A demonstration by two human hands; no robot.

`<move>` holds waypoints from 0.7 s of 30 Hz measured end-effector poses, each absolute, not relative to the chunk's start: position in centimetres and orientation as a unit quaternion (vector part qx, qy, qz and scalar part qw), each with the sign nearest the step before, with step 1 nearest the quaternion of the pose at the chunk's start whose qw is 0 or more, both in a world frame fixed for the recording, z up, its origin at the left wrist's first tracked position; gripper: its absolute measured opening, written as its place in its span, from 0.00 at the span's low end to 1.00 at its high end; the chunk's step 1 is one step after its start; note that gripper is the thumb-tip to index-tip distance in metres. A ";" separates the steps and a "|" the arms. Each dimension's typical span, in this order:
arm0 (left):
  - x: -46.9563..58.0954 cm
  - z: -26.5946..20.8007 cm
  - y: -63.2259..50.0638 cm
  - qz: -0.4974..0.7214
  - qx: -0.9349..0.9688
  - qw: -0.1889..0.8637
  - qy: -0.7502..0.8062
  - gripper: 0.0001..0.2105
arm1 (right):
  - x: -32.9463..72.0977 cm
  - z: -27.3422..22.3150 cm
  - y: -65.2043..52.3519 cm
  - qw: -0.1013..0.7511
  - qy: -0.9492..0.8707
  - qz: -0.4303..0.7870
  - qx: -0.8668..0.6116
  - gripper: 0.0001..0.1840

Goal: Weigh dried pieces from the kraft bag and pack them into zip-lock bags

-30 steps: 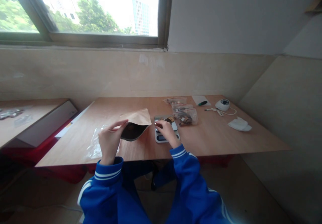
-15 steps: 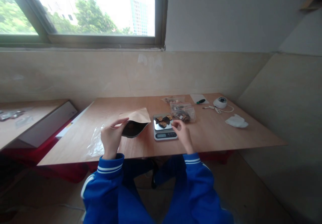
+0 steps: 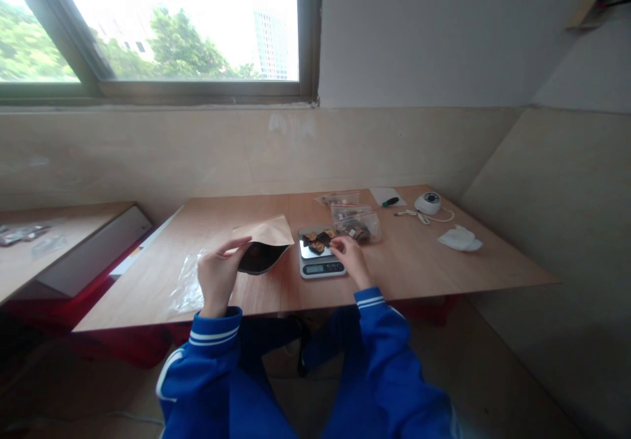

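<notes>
My left hand [image 3: 220, 275] grips the left edge of a brown kraft paper pouch [image 3: 266, 231], whose dark mouth gapes towards me above the table. To its right stands a small digital kitchen scale [image 3: 323, 269] with a lit display. Several dried slices [image 3: 315, 247], dark brown and tan, lie on its shiny plate. My right hand [image 3: 351, 259] reaches over the plate's right side, thumb and fingertips pinched on a dried slice, partly hidden by the fingers.
Behind the scale lie zip bags [image 3: 362, 229] with dark dried pieces. Farther right are a green-handled tool [image 3: 390, 202] on white paper, a white camera [image 3: 428, 203] with its cable, and a crumpled white wrapper [image 3: 460, 238]. Clear plastic [image 3: 187, 286] lies left on the wooden table [image 3: 409, 265].
My right hand has shifted slightly left, farther over the scale's plate. The left hand keeps its hold on the pouch. The whole view has tilted a little.
</notes>
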State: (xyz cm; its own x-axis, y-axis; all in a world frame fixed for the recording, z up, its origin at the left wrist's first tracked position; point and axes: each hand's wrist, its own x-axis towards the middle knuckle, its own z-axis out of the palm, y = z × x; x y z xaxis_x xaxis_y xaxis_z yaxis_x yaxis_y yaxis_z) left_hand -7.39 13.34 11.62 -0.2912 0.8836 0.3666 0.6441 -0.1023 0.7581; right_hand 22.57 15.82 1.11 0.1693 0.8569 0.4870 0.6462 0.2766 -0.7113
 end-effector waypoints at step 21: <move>-4.9 10.2 12.1 0.448 0.592 0.155 0.652 0.11 | 8.6 8.2 11.0 0.405 -0.783 0.269 -0.387 0.20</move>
State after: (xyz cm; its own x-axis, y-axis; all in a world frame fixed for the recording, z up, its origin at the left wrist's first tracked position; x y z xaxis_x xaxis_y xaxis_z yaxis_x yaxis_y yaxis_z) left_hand -4.93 12.06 10.23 -0.2520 0.9106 0.3277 0.6322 -0.1015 0.7681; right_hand 8.64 11.01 8.16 -0.3724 0.8250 0.4251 0.3892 0.5547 -0.7354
